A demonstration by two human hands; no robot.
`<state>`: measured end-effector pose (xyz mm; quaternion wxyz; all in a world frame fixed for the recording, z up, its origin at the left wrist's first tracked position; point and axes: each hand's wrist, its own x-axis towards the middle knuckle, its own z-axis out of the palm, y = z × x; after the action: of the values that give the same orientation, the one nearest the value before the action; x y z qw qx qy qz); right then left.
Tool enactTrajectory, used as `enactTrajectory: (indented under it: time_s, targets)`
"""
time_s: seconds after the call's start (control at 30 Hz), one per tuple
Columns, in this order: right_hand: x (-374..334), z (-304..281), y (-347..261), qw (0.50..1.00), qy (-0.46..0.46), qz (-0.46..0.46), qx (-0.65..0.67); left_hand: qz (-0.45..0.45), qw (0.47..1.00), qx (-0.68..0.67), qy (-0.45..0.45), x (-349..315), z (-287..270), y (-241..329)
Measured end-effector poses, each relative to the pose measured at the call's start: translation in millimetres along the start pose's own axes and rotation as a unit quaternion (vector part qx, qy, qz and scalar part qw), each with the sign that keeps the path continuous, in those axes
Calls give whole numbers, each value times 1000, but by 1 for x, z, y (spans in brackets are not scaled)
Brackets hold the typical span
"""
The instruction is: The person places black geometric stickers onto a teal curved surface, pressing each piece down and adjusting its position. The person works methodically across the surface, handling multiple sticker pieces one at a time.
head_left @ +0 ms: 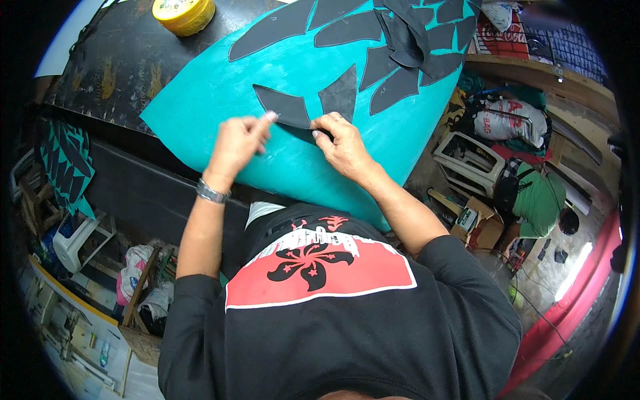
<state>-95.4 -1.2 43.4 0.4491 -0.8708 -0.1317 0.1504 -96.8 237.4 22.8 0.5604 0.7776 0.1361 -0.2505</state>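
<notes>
A large teal sheet (207,120) with a pointed left end lies across the dark table in front of me. My right hand (343,145) pinches the near edge of a curved black cut piece (285,107), whose lower edge lifts a little off the sheet. Just left of that piece, my left hand (239,147) is closed, thumb and fingers drawn together; whatever they hold, if anything, is hidden. Beyond my right hand lies another black piece (341,92), flat on the teal. More black pieces (270,33) cover the far part, with several loose ones (405,40) heaped on top.
A round yellow tub (184,15) stands on the dark tabletop (107,67) at the far left. Below it at left are a teal-and-black patterned piece (67,167) and a white stool (83,240). On the right are a white plastic chair (470,160), a cardboard box (483,227) and another person in green (539,200).
</notes>
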Motion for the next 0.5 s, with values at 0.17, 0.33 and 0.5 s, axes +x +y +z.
enactTrajectory:
  time_s: [0.17,0.33,0.5]
  targets:
    - [6,-4,-1,987,-65,-106,-105,-53,992,-114,-22,-14,48,-10]
    - [39,-6,-1,988,11,-67,-139,22,988,-153,26,-12,57,-25]
    - [101,22,1,991,24,-78,-102,43,993,-105,26,-15,50,-23]
